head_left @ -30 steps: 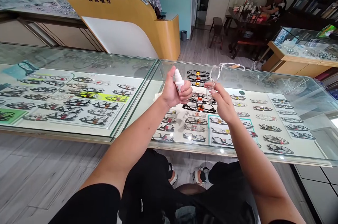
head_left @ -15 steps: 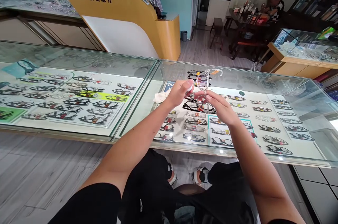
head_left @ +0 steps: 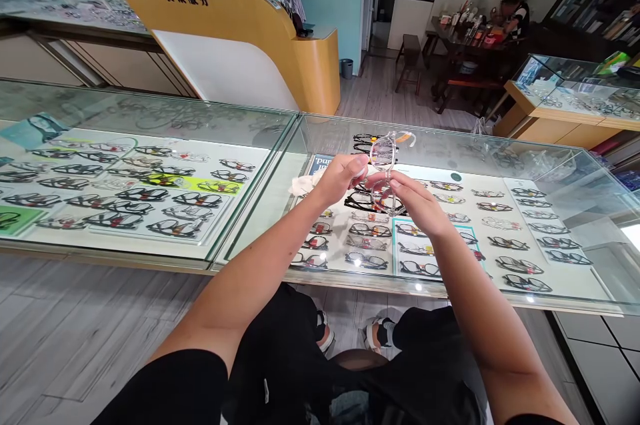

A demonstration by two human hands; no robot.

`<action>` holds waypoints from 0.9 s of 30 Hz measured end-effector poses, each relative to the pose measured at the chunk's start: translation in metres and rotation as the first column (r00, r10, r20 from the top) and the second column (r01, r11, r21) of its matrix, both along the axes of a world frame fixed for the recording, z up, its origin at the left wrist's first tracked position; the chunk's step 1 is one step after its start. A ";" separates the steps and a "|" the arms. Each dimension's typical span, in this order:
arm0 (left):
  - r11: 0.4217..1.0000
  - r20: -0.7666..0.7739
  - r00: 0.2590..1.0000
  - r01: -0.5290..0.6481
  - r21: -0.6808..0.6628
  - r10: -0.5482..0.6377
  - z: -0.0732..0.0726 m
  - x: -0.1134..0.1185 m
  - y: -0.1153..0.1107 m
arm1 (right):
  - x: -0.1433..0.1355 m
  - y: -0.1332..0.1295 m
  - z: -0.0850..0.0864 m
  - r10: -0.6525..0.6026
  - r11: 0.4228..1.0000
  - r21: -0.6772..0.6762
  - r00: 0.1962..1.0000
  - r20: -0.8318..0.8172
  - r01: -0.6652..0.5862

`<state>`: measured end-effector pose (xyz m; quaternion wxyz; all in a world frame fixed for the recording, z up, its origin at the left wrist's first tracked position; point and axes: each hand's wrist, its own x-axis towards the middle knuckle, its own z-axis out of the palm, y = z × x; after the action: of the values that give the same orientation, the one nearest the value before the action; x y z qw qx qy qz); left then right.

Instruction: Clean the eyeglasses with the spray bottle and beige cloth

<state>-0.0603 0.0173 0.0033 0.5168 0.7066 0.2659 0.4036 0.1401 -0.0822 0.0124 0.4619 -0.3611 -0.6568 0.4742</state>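
Note:
A pair of clear-framed eyeglasses [head_left: 383,153] is held upright on its side above the glass counter. The fingers of my right hand [head_left: 417,201] pinch it near the bridge. Just left of the lenses, my left hand [head_left: 340,179] is closed, thumb on top. A small whitish bit shows at its fingertips, but the fingers hide most of it. Beneath my left wrist, a crumpled white cloth [head_left: 303,185] lies on the counter.
Rows of eyeglass frames [head_left: 370,230] lie inside the glass display case [head_left: 270,225] below my hands. Another case [head_left: 575,125] stands at the far right. Beyond the counter is a yellow cashier desk [head_left: 320,71] with a person behind it. Another person sits at a dark table [head_left: 465,38].
The view has shifted very slightly. Both hands and the eyeglasses keep nearly the same pose; the lenses appear turned a little more toward me.

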 end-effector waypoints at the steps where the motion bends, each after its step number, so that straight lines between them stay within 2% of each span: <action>1: 1.000 -0.005 1.000 0.011 0.005 -0.011 0.000 0.000 0.000 | 0.001 0.001 -0.002 -0.013 1.000 -0.008 1.000 -0.020 0.012; 8: 0.985 -0.154 0.983 0.123 0.123 -0.104 -0.006 0.001 -0.005 | 0.006 0.009 -0.010 -0.202 0.979 -0.058 0.973 -0.111 0.197; 15: 0.989 -0.318 0.945 0.112 0.092 -0.078 -0.011 0.004 -0.013 | 0.004 0.008 -0.010 -0.195 0.981 -0.041 0.977 -0.085 0.192; 19: 0.988 -0.255 0.962 0.126 0.084 -0.101 -0.015 0.003 -0.012 | 0.004 0.008 -0.011 -0.187 0.982 -0.036 0.979 -0.082 0.185; 22: 0.984 -0.198 0.976 0.118 0.130 -0.090 -0.012 0.002 -0.013 | 0.004 0.008 -0.009 -0.203 0.979 -0.036 0.973 -0.108 0.200; 27: 0.968 -0.163 0.982 -0.050 0.246 0.092 0.000 -0.001 -0.012 | 0.006 0.008 -0.005 -0.248 0.969 -0.051 0.959 -0.136 0.243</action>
<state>-0.0612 0.0056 0.0031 0.3871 0.7866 0.2841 0.3882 0.1463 -0.0739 0.0071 0.5563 -0.4130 -0.5644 0.4487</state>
